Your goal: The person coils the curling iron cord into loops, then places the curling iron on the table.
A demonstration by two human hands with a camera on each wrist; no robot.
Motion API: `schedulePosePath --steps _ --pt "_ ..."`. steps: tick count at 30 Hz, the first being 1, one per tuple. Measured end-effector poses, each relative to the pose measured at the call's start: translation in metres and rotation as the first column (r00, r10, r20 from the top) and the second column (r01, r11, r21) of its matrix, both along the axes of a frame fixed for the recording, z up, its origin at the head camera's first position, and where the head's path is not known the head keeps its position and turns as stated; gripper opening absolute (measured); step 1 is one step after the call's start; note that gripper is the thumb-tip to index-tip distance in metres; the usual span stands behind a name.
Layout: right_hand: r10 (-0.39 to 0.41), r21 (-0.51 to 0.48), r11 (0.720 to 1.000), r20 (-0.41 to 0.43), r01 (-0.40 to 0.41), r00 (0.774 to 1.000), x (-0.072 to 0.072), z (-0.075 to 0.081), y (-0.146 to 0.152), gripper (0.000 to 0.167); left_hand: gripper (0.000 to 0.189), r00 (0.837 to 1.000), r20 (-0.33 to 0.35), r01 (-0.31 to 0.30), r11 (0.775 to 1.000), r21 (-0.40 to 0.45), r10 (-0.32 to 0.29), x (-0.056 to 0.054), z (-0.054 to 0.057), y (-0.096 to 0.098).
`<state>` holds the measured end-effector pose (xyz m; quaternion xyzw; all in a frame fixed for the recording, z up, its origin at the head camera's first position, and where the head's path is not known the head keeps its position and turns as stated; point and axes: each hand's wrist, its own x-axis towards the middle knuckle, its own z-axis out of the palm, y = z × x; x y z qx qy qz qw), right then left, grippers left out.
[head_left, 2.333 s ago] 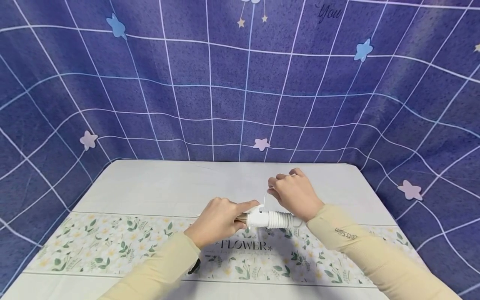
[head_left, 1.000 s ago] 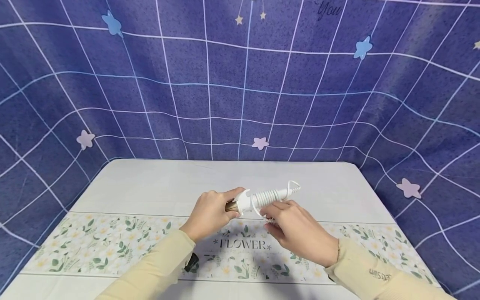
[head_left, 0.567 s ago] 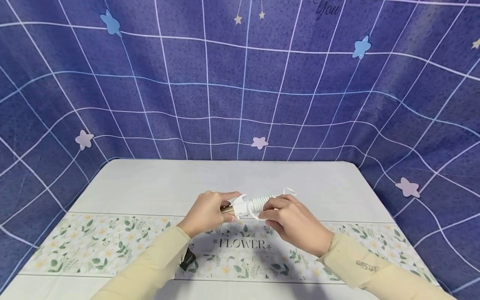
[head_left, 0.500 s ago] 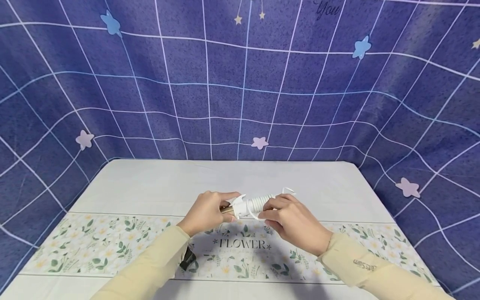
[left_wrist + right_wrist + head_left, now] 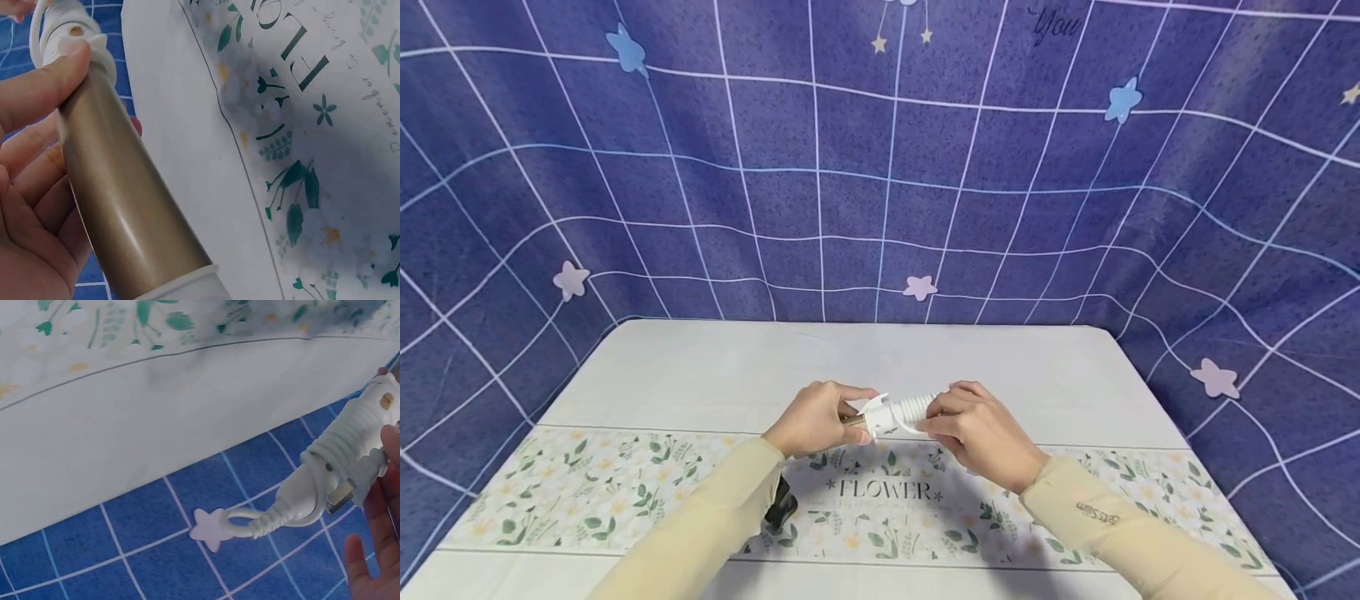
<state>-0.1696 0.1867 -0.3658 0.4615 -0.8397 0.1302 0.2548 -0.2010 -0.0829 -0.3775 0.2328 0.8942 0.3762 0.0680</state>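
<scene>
A curling iron (image 5: pixel 880 419) with a gold barrel (image 5: pixel 125 187) and a white handle is held above the table. My left hand (image 5: pixel 812 418) grips the barrel, the thumb lying near the white collar in the left wrist view. White power cord (image 5: pixel 340 440) is wound in several turns round the handle, and a small loop stands at its tail end. My right hand (image 5: pixel 983 433) is at the handle, pinching the plug (image 5: pixel 359 481) close against the wound cord. The plug's metal prongs show in the right wrist view. In the head view this hand hides the plug and the handle's end.
Below the hands is a table with a white cloth (image 5: pixel 700 367) and a floral strip (image 5: pixel 617 483) lettered "FLOWER". A blue grid-patterned curtain with stars (image 5: pixel 850 208) closes the back and sides. A black device (image 5: pixel 781 504) sits at the left wrist.
My right hand came down from above the iron with the cord, passed to its near side, and now sits against the handle. The cord's free length is drawn in. The left hand keeps its grip.
</scene>
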Motion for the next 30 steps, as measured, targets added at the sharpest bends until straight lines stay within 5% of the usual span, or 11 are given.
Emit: schedulePosePath --steps 6,20,30 --pt "0.005 0.019 1.000 -0.028 -0.005 1.000 -0.009 -0.013 0.000 0.022 0.062 0.997 0.074 -0.017 1.000 0.000 0.017 -0.009 -0.012 0.000" --pt "-0.048 0.019 0.999 -0.021 0.049 0.999 -0.030 -0.038 -0.011 0.019 0.060 0.998 -0.050 -0.047 0.991 -0.127 0.041 -0.032 -0.023 0.009" --pt "-0.113 0.044 0.993 -0.023 0.114 0.993 -0.040 -0.052 -0.017 0.019 0.061 0.994 -0.041 -0.103 0.985 -0.139 0.098 -0.044 -0.039 0.010"
